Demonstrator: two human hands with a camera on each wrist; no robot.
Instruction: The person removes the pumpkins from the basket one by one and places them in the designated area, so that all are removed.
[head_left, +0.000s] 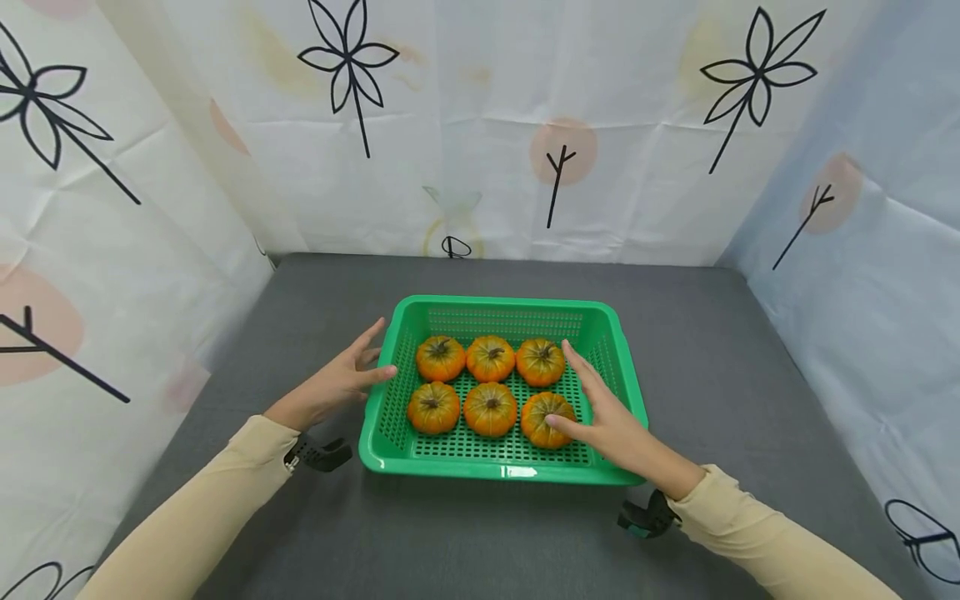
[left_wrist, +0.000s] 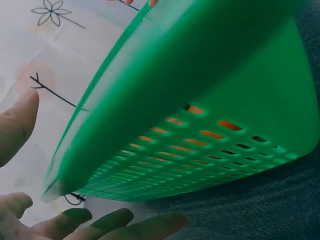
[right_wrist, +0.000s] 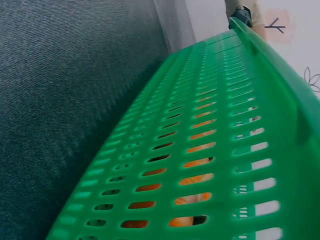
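On the gray tabletop [head_left: 487, 533], a green basket [head_left: 510, 302] holds six pumpkins [head_left: 490, 410]. The left hand [head_left: 337, 382] is beside its left rim, the right hand [head_left: 609, 423] over its right side, all fingers released. Patterned cloth [head_left: 450, 125] surrounds; only wrist views show outer walls [right_wrist: 180, 152].

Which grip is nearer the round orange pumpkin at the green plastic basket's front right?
Right: the right grip is partly over the pumpkin; the left grip is by the basket's left rim.
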